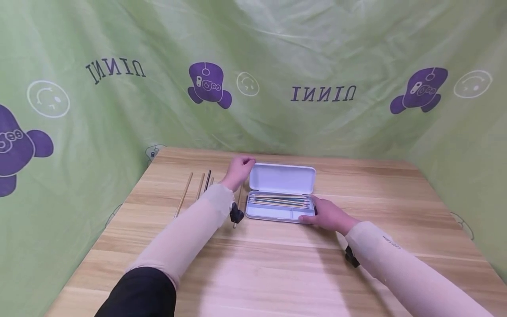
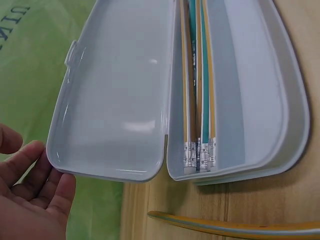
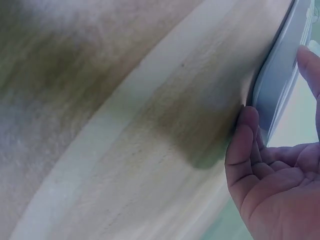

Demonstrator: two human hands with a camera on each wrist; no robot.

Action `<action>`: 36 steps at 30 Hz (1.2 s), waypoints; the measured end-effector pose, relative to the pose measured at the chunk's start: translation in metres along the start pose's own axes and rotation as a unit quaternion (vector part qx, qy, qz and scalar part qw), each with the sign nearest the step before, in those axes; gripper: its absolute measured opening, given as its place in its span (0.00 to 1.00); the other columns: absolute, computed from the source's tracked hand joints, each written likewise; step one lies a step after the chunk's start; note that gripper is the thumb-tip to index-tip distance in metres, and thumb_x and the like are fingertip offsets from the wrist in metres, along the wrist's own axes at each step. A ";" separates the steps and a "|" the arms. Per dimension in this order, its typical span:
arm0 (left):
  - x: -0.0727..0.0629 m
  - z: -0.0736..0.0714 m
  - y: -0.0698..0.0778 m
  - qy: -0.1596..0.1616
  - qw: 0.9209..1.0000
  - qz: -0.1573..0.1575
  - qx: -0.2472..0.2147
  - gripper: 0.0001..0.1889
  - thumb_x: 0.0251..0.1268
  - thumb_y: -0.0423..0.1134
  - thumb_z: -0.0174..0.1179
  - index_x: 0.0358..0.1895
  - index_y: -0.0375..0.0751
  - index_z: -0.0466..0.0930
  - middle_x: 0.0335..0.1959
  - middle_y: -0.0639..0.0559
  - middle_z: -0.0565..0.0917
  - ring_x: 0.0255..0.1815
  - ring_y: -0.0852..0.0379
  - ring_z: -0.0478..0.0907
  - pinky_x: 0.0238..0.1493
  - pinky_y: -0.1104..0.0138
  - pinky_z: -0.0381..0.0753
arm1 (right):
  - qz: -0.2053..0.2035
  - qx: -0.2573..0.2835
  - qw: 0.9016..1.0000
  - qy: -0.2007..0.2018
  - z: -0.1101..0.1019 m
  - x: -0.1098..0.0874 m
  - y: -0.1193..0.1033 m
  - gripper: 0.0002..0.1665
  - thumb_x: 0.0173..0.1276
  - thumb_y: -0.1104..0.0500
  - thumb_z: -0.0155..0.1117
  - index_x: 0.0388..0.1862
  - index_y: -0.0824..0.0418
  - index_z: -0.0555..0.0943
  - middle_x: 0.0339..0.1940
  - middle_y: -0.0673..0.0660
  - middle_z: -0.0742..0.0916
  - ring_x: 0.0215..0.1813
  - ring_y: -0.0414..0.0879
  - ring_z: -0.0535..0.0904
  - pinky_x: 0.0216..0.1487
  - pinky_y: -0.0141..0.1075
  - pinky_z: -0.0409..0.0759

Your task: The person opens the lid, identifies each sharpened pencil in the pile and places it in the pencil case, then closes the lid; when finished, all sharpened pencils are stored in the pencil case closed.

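Observation:
A pale metal pencil case (image 1: 269, 212) lies with its lid (image 1: 282, 177) raised at the back. Several pencils (image 1: 279, 200), yellow and green with metal eraser ends, lie in its long rear compartment. My left hand (image 1: 239, 171) is at the lid's left corner; in the left wrist view its fingertips touch the lid's outer edge, with the thumb apart. At the case's right end, my right hand (image 1: 328, 214) holds the body, its thumb (image 3: 306, 57) on the rim side and its fingers against the end near the tabletop.
Left of the case, several loose pencils (image 1: 184, 194) lie on the wooden table (image 1: 269, 273), partly hidden behind my left forearm. One yellow striped pencil (image 2: 235, 227) lies close beside the case's left end. A green printed curtain (image 1: 273, 127) hangs behind the table and along its sides.

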State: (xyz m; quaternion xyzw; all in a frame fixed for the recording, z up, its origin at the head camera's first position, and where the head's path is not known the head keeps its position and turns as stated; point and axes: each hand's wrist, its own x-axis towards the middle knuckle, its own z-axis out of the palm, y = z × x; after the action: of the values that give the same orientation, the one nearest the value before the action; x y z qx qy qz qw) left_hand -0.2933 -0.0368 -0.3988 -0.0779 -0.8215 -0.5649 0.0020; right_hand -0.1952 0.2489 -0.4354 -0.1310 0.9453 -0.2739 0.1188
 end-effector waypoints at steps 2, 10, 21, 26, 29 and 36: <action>-0.006 -0.002 0.001 -0.006 1.000 0.014 0.013 0.17 0.79 0.35 0.55 0.61 0.26 0.80 0.59 0.34 0.83 0.60 0.41 0.78 0.65 0.55 0.77 | 0.001 0.002 1.000 0.001 0.000 0.000 -0.001 0.55 0.65 0.44 0.76 0.73 0.80 0.62 0.52 0.67 0.85 0.51 0.56 0.81 0.63 0.57 0.76; -0.049 -0.009 -0.008 -0.018 0.998 0.039 0.054 0.15 0.78 0.36 0.57 0.58 0.29 0.82 0.55 0.38 0.85 0.59 0.44 0.81 0.63 0.57 0.80 | 0.057 0.150 0.987 -0.031 -0.004 -0.003 -0.002 0.57 0.66 0.53 0.75 0.77 0.81 0.52 0.39 0.62 0.83 0.35 0.48 0.80 0.39 0.42 0.85; -0.086 -0.011 -0.028 -0.086 0.985 0.083 0.127 0.10 0.66 0.31 0.67 0.49 0.33 0.85 0.53 0.42 0.84 0.53 0.43 0.82 0.60 0.54 0.82 | -0.030 0.112 0.993 0.001 -0.018 -0.019 0.012 0.59 0.66 0.47 0.75 0.79 0.77 0.54 0.69 0.80 0.69 0.68 0.72 0.71 0.67 0.62 0.73; -0.085 -0.008 -0.033 -0.123 0.960 0.137 0.210 0.15 0.66 0.34 0.69 0.53 0.30 0.85 0.56 0.39 0.83 0.59 0.41 0.80 0.65 0.51 0.78 | -0.094 -0.041 0.992 0.074 -0.008 -0.019 0.004 0.40 0.72 0.45 0.70 0.71 0.72 0.74 0.68 0.76 0.74 0.68 0.74 0.71 0.69 0.65 0.68; -0.083 -0.005 -0.036 -0.145 0.944 0.154 0.252 0.18 0.67 0.36 0.69 0.56 0.29 0.84 0.59 0.38 0.82 0.63 0.40 0.78 0.69 0.50 0.73 | -0.109 -0.066 0.989 0.075 -0.003 -0.019 -0.001 0.33 0.72 0.50 0.70 0.67 0.69 0.78 0.66 0.74 0.75 0.67 0.72 0.72 0.69 0.64 0.69; -0.082 0.001 -0.038 -0.161 0.926 0.152 0.304 0.21 0.69 0.38 0.68 0.60 0.29 0.82 0.63 0.39 0.80 0.67 0.41 0.74 0.73 0.53 0.68 | -0.120 -0.082 0.985 0.088 0.002 -0.016 -0.004 0.27 0.70 0.56 0.73 0.64 0.66 0.82 0.66 0.75 0.76 0.66 0.71 0.73 0.68 0.64 0.71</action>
State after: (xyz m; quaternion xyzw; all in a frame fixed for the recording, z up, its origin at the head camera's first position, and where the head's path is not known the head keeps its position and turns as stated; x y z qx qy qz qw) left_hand -0.2176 -0.0597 -0.4417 -0.2878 -0.9214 -0.2603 -0.0208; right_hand -0.1788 0.2500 -0.4320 -0.2281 0.9488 -0.2184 -0.0101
